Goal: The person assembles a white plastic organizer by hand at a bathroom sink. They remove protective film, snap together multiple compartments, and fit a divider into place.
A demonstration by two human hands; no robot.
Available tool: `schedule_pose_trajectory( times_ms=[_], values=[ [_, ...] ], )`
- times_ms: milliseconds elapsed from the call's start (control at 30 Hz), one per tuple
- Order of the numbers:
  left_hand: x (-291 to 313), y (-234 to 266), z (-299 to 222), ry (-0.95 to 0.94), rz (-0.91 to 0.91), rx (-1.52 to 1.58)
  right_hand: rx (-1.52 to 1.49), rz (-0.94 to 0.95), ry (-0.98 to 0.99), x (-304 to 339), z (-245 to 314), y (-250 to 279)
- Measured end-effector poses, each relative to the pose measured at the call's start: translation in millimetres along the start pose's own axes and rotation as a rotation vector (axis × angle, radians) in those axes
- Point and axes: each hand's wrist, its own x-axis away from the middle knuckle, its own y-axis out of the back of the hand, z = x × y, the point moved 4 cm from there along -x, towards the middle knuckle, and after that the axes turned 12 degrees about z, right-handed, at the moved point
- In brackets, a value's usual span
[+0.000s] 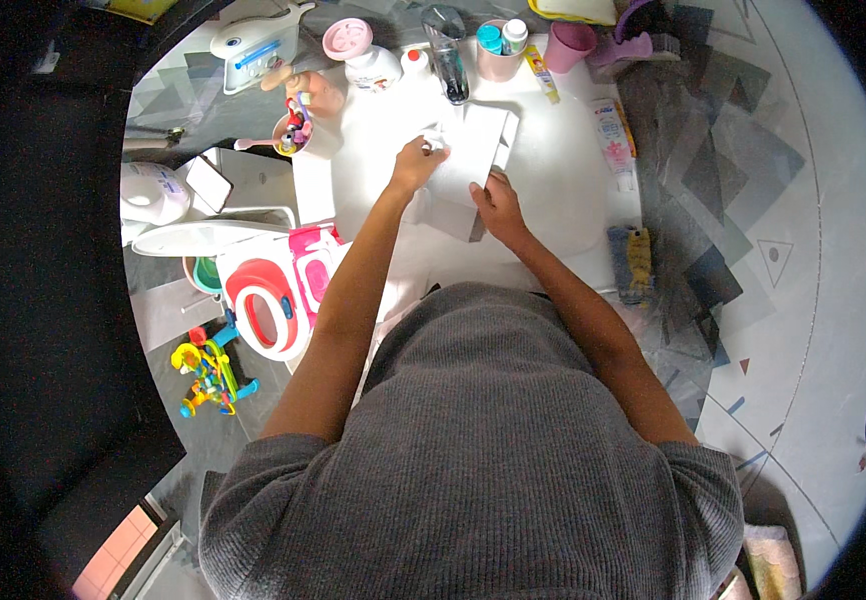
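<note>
A white box-shaped container (465,150) is over the white sink (563,210), below the dark faucet (450,70). My right hand (501,208) grips its right side, fingers curled round the edge. At the container's left side my left hand (417,166) is closed, thumb and fingers together. Something small and white shows at those fingertips, too washed out by the light to name. Bright glare blurs the line between container and basin.
Along the sink's back stand a pump bottle with a pink top (368,62), a pink cup with small bottles (498,62) and a mauve cup (570,45). A toothpaste tube (613,140) and folded cloth (631,264) lie right. Left is a red-and-white child's toilet seat (265,308).
</note>
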Motion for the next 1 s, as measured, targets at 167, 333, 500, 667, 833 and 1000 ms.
schedule_pose_trajectory(
  times_ms=[167,333,500,667,833,1000],
  values=[
    [4.7,13.9,-32.1,-0.28,-0.278,-0.017,-0.03,-0.059,-0.078,5.9,-11.3,1.3],
    [27.9,37.6,-120.3,-0.534,-0.547,0.083,-0.118,-0.127,-0.116,9.5,-1.6,3.3],
    [25.0,50.0,-173.8,-0.522,-0.498,0.24,-0.123,-0.102,-0.131,9.3,-0.5,2.8],
    [3.5,45.4,-178.8,-0.528,-0.257,0.557,-0.155,-0.167,-0.098,8.8,9.1,1.3],
    [12.2,41.5,-182.4,-0.341,-0.096,0.691,-0.149,-0.162,-0.075,8.3,9.6,2.6],
    [6.8,36.4,-177.7,-0.432,-0.11,0.83,-0.128,-0.207,-0.007,7.8,10.7,2.7]
  ],
)
